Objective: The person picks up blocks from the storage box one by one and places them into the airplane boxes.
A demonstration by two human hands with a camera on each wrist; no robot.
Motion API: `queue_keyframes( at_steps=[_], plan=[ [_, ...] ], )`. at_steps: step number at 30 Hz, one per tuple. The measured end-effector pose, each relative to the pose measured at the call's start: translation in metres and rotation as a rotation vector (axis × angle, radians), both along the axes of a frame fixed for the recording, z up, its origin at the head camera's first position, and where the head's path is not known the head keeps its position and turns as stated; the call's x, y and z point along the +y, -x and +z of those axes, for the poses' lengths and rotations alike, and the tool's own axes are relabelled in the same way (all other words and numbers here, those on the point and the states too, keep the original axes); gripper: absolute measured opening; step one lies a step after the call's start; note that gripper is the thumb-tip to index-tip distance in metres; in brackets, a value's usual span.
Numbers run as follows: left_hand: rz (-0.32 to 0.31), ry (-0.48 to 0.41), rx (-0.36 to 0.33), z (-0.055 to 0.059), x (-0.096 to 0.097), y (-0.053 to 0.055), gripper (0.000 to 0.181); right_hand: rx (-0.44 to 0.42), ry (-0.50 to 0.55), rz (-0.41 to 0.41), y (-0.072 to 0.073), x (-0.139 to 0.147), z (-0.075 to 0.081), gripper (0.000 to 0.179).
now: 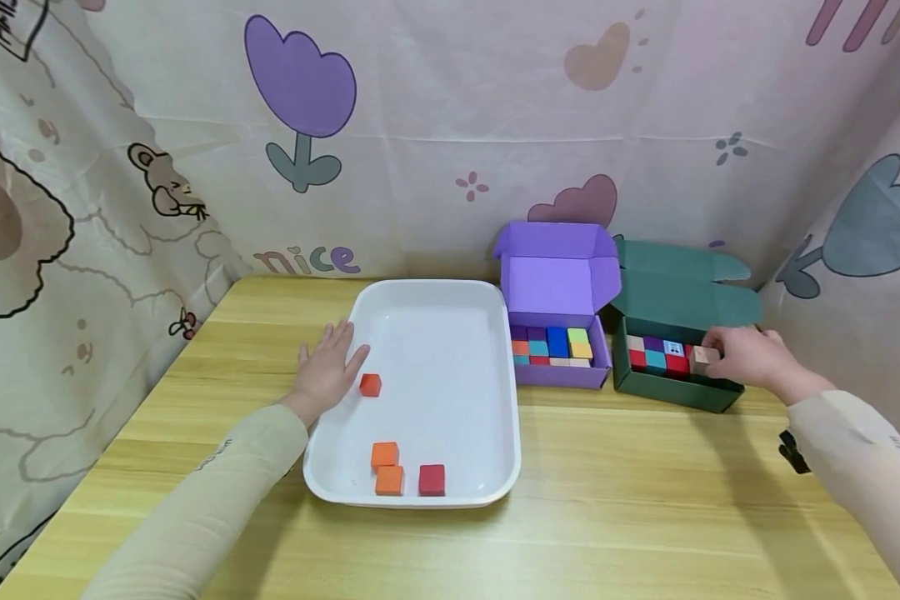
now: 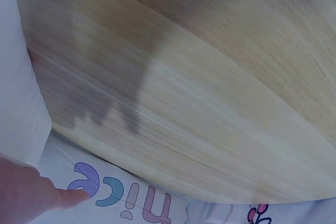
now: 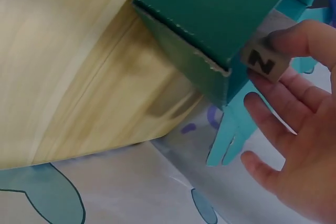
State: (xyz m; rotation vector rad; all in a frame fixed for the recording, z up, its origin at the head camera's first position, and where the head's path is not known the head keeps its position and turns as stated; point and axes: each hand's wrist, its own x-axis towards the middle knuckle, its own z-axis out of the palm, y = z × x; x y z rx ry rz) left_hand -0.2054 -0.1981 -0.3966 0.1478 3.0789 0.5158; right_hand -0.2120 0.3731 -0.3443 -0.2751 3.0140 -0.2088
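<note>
My right hand (image 1: 750,360) pinches a plain wooden letter block (image 3: 265,62) between thumb and fingers at the right end of the green box (image 1: 675,388). A black letter that reads as N or Z shows on the block in the right wrist view. Red, purple, teal and picture-faced blocks sit in rows inside that box. My left hand (image 1: 324,373) has its fingers spread over the left rim of the white tray (image 1: 442,350). In the tray lie a red-orange cube (image 1: 371,385), two orange cubes (image 1: 387,468) touching each other, and a red cube (image 1: 432,480).
An open purple box (image 1: 562,378) full of coloured blocks stands between the tray and the green box, its lid raised. Both boxes and the tray stand on a wooden table (image 1: 615,500). A patterned cloth (image 1: 435,108) hangs behind and at both sides.
</note>
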Motion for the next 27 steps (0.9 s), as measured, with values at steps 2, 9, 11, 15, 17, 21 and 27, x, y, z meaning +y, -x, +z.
queue_keyframes(
  at_steps=[2,9,11,15,17,21,27],
  plan=[
    [-0.001,-0.002,0.0,0.0,0.0,0.0,0.069,-0.013,-0.002,-0.008,0.0,0.001,-0.001,0.024],
    [-0.001,0.002,-0.003,0.001,0.0,-0.001,0.071,-0.032,-0.041,-0.033,0.003,-0.001,-0.008,0.021],
    [-0.001,0.006,-0.003,0.001,0.0,-0.001,0.072,-0.032,-0.059,-0.03,0.004,-0.001,-0.01,0.021],
    [0.0,0.001,-0.002,0.001,0.0,-0.001,0.072,-0.014,-0.081,-0.013,0.004,-0.001,-0.015,0.02],
    [0.001,0.002,-0.001,0.001,0.001,-0.001,0.07,-0.009,-0.088,-0.002,0.004,-0.001,-0.017,0.018],
    [0.0,0.003,-0.002,0.001,0.001,-0.001,0.07,0.004,-0.11,0.018,0.004,-0.002,-0.023,0.016],
    [0.003,0.004,-0.007,0.001,0.001,-0.001,0.068,0.057,-0.19,0.041,0.004,-0.004,-0.028,0.016]
  ],
)
